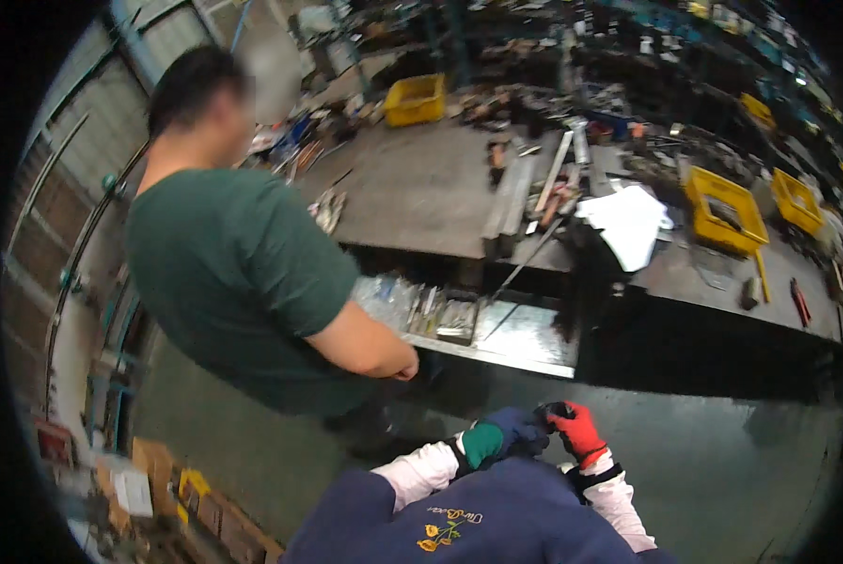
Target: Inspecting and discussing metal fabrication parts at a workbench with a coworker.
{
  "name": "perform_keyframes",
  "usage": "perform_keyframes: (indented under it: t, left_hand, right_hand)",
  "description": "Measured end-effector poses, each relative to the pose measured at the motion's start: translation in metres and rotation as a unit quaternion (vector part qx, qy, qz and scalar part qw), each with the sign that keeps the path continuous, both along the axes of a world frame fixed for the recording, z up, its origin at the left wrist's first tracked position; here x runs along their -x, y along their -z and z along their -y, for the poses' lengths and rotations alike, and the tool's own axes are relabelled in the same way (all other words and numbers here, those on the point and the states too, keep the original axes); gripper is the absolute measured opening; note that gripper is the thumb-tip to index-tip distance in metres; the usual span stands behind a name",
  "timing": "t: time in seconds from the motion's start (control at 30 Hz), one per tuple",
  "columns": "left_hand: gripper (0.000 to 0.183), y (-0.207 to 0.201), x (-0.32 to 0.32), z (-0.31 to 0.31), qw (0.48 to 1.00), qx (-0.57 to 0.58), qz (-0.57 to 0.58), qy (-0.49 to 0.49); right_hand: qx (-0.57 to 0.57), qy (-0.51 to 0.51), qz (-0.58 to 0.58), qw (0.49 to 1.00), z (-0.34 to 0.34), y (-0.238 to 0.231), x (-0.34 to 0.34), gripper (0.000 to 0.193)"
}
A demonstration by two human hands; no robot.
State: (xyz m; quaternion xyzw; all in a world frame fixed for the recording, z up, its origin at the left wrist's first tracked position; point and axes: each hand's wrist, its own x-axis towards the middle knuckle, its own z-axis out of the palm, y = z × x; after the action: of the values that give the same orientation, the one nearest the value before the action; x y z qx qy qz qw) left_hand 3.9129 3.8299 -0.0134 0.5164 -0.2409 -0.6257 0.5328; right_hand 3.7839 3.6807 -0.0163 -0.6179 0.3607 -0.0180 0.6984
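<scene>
My left hand (508, 436), in a green and dark blue glove, is held close in front of my body with its fingers bent. Right beside it is my right hand (576, 431), in a red glove with black fingers, curled so that its fingertips meet those of the left. Both hands look closed. Whatever may be between the fingertips is too small and dark to make out. Dark cuffs and pale sleeves show at both wrists, above my dark blue garment (440, 517).
A person (243, 263) in a dark green shirt stands at my left. Ahead is a cluttered workbench (407, 188) with an open drawer (525, 334) of parts. Yellow baskets (725, 211), white sheets (628, 224) and red-handled pliers (800, 301) lie on it. Cardboard boxes (153, 465) stand at lower left.
</scene>
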Motion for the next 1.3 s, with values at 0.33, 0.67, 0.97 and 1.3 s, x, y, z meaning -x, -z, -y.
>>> perform_keyframes:
  t: [0.33,0.67,0.97,1.3]
  left_hand:
    - [0.022,-0.012,0.17,0.16,0.982,-0.072,-0.078,0.157]
    - [0.024,-0.038,0.211,0.202,0.872,0.244,0.249,0.344]
    - [0.026,-0.046,0.153,0.109,0.99,-0.108,0.072,0.055]
    - [0.09,-0.07,0.029,-0.031,0.811,-0.086,0.577,-0.04]
  right_hand:
    - [0.079,0.185,0.094,0.975,0.097,0.007,0.211,0.026]
    - [0.103,0.084,0.039,0.99,0.121,-0.034,0.297,0.022]
    - [0.005,-0.145,0.021,0.989,0.132,-0.017,0.183,0.016]
    - [0.542,-0.183,0.301,0.763,0.114,-0.114,0.01,0.04]
